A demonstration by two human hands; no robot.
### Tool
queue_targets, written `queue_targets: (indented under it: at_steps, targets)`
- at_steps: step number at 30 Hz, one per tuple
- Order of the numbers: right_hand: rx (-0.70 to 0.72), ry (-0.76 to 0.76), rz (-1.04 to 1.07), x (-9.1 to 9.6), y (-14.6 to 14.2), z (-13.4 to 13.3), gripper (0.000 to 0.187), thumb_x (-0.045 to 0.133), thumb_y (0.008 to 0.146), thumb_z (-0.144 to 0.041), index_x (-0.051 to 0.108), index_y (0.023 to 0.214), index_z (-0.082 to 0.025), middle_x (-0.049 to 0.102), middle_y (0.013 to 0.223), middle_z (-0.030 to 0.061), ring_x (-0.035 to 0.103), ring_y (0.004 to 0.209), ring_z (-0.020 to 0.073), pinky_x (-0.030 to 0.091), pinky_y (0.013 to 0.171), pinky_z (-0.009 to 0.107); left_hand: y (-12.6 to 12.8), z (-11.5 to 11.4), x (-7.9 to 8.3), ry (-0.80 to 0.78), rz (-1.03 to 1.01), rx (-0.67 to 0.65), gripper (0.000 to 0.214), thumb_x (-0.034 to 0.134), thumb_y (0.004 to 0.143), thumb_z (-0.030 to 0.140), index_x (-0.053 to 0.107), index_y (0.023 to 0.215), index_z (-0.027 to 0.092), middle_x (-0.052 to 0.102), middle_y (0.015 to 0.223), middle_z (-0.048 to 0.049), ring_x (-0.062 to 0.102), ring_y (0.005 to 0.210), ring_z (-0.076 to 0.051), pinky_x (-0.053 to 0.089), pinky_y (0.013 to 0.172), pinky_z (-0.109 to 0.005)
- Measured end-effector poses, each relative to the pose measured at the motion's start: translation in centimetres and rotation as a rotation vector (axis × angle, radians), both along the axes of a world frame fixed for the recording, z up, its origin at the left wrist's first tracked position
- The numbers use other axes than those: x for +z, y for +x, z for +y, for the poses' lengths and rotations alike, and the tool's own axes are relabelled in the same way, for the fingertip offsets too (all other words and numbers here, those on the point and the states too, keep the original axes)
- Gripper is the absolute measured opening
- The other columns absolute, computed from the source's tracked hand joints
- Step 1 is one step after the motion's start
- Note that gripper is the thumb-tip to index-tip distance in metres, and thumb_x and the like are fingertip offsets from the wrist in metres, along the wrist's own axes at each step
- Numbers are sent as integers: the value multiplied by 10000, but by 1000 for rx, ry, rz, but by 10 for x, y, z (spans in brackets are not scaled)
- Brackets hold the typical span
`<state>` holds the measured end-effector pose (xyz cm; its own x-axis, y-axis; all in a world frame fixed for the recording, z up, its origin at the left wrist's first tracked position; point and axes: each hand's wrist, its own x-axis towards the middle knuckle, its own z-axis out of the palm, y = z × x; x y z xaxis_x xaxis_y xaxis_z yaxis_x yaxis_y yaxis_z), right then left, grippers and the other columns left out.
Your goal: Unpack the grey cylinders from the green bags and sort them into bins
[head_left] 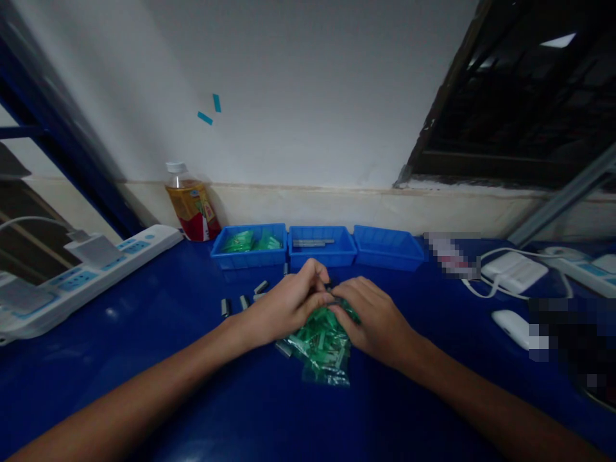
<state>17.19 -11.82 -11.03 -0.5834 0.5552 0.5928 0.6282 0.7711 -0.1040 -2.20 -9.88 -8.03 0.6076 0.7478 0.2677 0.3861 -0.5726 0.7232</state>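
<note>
So the green bag (323,350) sat lower-middle of the frame, right below the fingers (315,300), running roughly up-down. Right hand (375,314) gripped its top; left hand (289,301) was about as close, fingers curled, couldn't tell on what.

green bag (321,350) partly covered, dark piece (337,299) above it unclear, left forearm (158,378) cut off

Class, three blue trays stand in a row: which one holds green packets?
The leftmost tray, nearest the bottle, is the one. Green packets lie in it, whereas the middle tray holds slim grey rods and the rightmost tray shows no green.
</note>
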Motion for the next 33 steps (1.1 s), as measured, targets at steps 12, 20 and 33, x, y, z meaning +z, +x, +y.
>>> queue_targets:
  at_steps: [12,20,33]
  targets:
    - [7,-110,209,4,2,0,114,459,897,-205,563,897,-157,596,791,50,548,745,171,436,678,316,-1,-6,3,422,56,-42,146,444,904,163,536,1017,153,611,926,-51,572,866,-141,471,752,-277]
    - [-85,65,168,3,0,-1,107,535,867,-239,541,952,-176,621,857,59,569,789,183,437,703,327,4,-10,-3,313,67,165,183,459,911,285,564,851,148,623,758,-20,576,696,-123,452,651,-254]
    - [-134,60,20,21,-1,9,143,482,874,-185,604,939,-149,646,861,80,567,819,203,417,737,335,-2,-4,11,274,268,208,374,360,943,402,576,772,149,607,704,-23,565,665,-133,408,631,-254]
